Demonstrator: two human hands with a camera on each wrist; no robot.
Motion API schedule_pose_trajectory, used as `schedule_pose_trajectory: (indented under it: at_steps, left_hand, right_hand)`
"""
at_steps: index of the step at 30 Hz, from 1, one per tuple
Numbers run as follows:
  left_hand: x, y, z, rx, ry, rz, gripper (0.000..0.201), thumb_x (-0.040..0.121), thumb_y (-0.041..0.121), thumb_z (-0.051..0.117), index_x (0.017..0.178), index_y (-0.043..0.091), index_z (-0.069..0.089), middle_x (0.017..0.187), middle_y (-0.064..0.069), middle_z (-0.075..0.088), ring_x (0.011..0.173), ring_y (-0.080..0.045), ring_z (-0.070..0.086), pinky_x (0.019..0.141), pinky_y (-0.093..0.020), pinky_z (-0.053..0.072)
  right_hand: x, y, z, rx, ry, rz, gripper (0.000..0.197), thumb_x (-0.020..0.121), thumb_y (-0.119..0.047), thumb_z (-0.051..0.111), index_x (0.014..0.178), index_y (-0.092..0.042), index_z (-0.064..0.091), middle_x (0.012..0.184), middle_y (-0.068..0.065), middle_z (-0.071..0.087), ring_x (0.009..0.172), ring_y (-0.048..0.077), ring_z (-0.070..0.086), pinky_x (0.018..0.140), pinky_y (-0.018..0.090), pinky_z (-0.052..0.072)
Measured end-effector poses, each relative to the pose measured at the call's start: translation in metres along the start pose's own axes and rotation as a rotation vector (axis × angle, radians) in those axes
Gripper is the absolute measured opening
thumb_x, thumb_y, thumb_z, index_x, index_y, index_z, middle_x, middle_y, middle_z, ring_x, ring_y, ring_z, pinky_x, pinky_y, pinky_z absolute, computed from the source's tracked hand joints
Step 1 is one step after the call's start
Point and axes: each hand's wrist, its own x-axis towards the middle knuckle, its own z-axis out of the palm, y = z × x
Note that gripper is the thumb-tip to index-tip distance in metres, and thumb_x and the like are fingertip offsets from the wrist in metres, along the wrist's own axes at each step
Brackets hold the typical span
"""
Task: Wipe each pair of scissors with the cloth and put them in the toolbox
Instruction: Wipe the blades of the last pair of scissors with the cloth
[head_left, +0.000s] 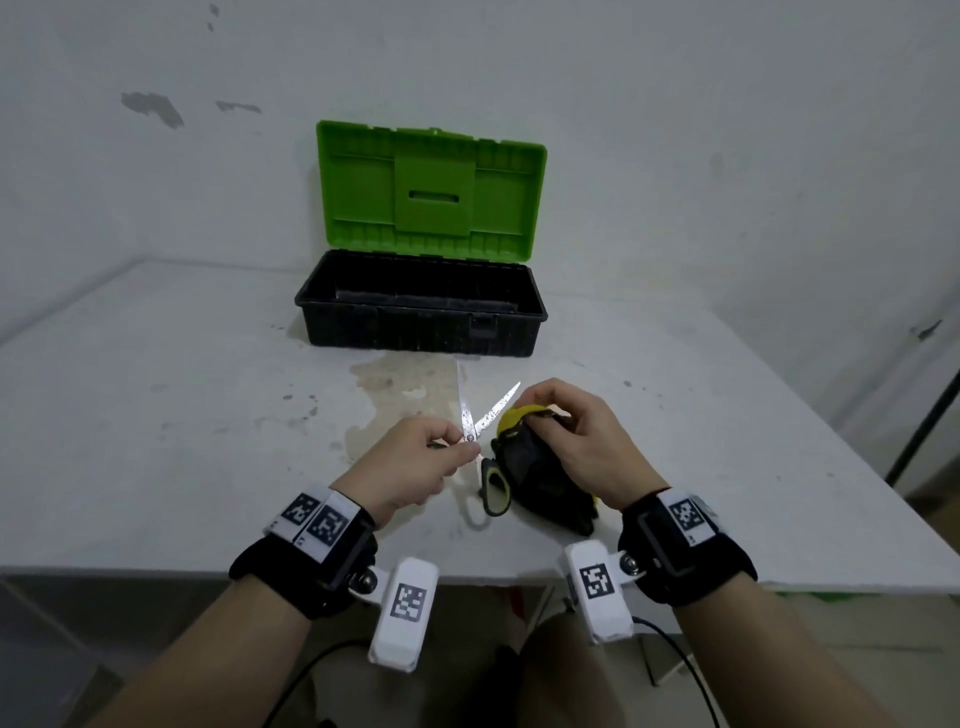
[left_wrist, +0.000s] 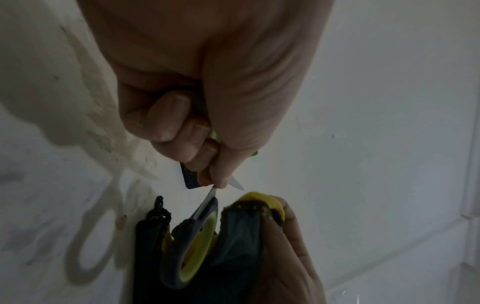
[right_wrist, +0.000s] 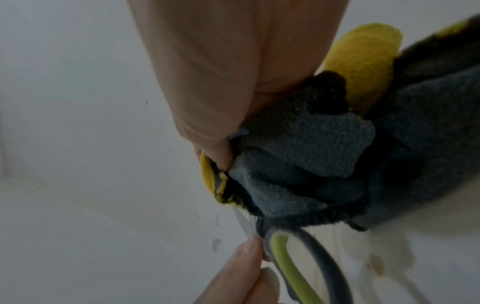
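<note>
Steel-bladed scissors with grey-and-green loop handles (head_left: 475, 423) are pinched near the pivot by left-hand fingers (head_left: 441, 441), blades splayed toward upper frame; the bunched grey-and-yellow cloth (head_left: 535, 467), gripped by the right hand (head_left: 576, 431), lies just right of them

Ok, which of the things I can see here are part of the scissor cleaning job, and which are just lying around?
Part of the job:
scissors, held by the left hand
cloth, gripped by the right hand
toolbox, lid open

Just there:
table
stain on it
</note>
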Motion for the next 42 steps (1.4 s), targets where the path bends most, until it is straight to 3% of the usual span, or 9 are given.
schedule_pose_trajectory:
  at_steps: [5, 13, 17, 22, 25, 28, 33, 37, 42]
  left_hand:
    - [-0.002, 0.000, 0.007, -0.046, -0.029, -0.003, 0.018, 0.093, 0.030, 0.066, 0.083, 0.015, 0.064, 0.061, 0.003, 0.050, 0.047, -0.011, 0.036, 0.043, -0.022, 0.028]
    - [-0.006, 0.004, 0.007, -0.084, 0.017, 0.017, 0.024, 0.094, 0.032, 0.064, 0.080, 0.013, 0.062, 0.062, 0.002, 0.050, 0.045, -0.010, 0.037, 0.042, -0.022, 0.028]
    - [-0.009, 0.006, 0.012, -0.047, 0.077, 0.071, 0.035, 0.092, 0.039, 0.066, 0.091, 0.004, 0.065, 0.062, 0.001, 0.052, 0.050, -0.015, 0.040, 0.046, -0.023, 0.031]
    - [-0.009, 0.005, 0.015, 0.032, 0.146, 0.123, 0.032, 0.088, 0.047, 0.068, 0.078, 0.017, 0.068, 0.058, 0.008, 0.054, 0.052, -0.015, 0.045, 0.053, -0.028, 0.036]
    - [-0.010, 0.008, 0.015, 0.037, 0.160, 0.145, 0.031, 0.089, 0.047, 0.067, 0.077, 0.019, 0.068, 0.059, 0.010, 0.054, 0.051, -0.013, 0.044, 0.050, -0.027, 0.035]
    - [-0.011, 0.008, 0.014, 0.064, 0.147, 0.158, 0.027, 0.090, 0.043, 0.066, 0.077, 0.019, 0.068, 0.059, 0.009, 0.055, 0.050, -0.014, 0.045, 0.049, -0.026, 0.036]
    - [-0.012, 0.007, 0.010, 0.051, 0.148, 0.150, 0.026, 0.091, 0.040, 0.065, 0.080, 0.017, 0.067, 0.062, 0.003, 0.054, 0.054, -0.019, 0.043, 0.053, -0.029, 0.036]
    - [-0.013, 0.011, 0.019, 0.066, 0.131, 0.163, 0.024, 0.091, 0.040, 0.065, 0.081, 0.019, 0.069, 0.065, 0.005, 0.058, 0.053, -0.013, 0.046, 0.054, -0.027, 0.038]
    - [-0.013, 0.009, 0.020, 0.001, 0.121, 0.187, 0.028, 0.092, 0.039, 0.064, 0.077, 0.015, 0.065, 0.054, 0.011, 0.053, 0.046, -0.008, 0.042, 0.049, -0.025, 0.034]
  right_hand:
    - [0.009, 0.002, 0.014, -0.357, 0.069, -0.160, 0.023, 0.085, -0.006, 0.065, 0.100, -0.024, 0.066, 0.093, -0.004, 0.062, 0.088, 0.010, 0.060, 0.080, 0.023, 0.048]
    - [-0.006, -0.002, 0.028, -0.787, 0.082, -0.261, 0.031, 0.086, -0.047, 0.050, 0.103, -0.032, 0.072, 0.100, -0.008, 0.056, 0.087, 0.015, 0.050, 0.074, 0.039, 0.047]
    - [-0.011, -0.003, 0.035, -0.605, 0.104, -0.092, 0.038, 0.092, -0.060, 0.043, 0.099, -0.037, 0.072, 0.101, -0.013, 0.056, 0.092, 0.006, 0.056, 0.079, 0.028, 0.049]
    - [-0.010, -0.001, 0.039, -0.327, 0.296, 0.172, 0.026, 0.085, -0.047, 0.069, 0.100, -0.026, 0.066, 0.091, -0.009, 0.066, 0.082, 0.005, 0.064, 0.066, 0.013, 0.049]
    - [-0.011, -0.003, 0.037, -0.303, 0.222, 0.302, 0.041, 0.082, -0.062, 0.063, 0.079, -0.022, 0.071, 0.072, -0.006, 0.070, 0.070, 0.006, 0.064, 0.063, 0.024, 0.052]
    - [-0.010, -0.008, 0.028, -0.158, 0.136, 0.349, 0.033, 0.085, -0.051, 0.066, 0.074, -0.021, 0.074, 0.069, -0.003, 0.071, 0.066, 0.010, 0.064, 0.068, 0.035, 0.054]
    - [0.003, -0.013, -0.006, -0.474, 0.425, 0.168, 0.013, 0.089, -0.027, 0.066, 0.081, -0.017, 0.062, 0.080, -0.006, 0.060, 0.075, 0.008, 0.054, 0.066, 0.015, 0.038]
    - [0.000, -0.015, 0.017, -0.586, 0.312, -0.065, 0.016, 0.086, -0.021, 0.071, 0.075, -0.015, 0.062, 0.075, -0.010, 0.053, 0.069, 0.003, 0.049, 0.065, 0.007, 0.037]
    - [-0.009, -0.007, 0.028, -0.379, 0.173, -0.150, 0.012, 0.089, -0.028, 0.070, 0.096, -0.022, 0.078, 0.088, -0.008, 0.064, 0.082, 0.004, 0.062, 0.074, 0.014, 0.048]
